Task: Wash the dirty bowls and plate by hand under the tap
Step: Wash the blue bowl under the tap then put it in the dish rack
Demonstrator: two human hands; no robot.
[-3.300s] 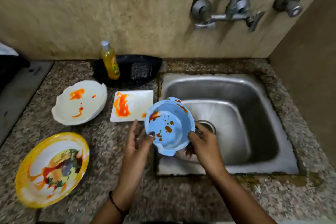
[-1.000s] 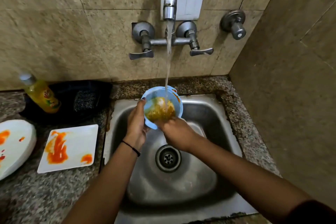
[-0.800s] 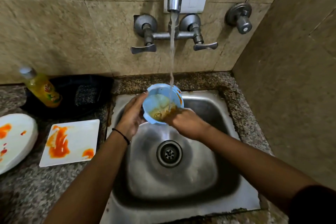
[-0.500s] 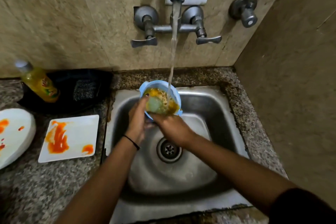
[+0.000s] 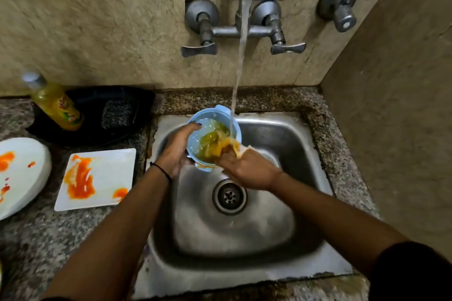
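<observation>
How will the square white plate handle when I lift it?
Probably stiff and breakable: the square white plate looks glazed. Likely slippery where orange sauce smears it. It lies flat on the counter, so lifting its edge may be awkward.

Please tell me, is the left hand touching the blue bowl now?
Touching. The head view shows the left hand gripping the blue bowl on its left side, with one fingertip hooked over the rim and no gap between them.
</observation>
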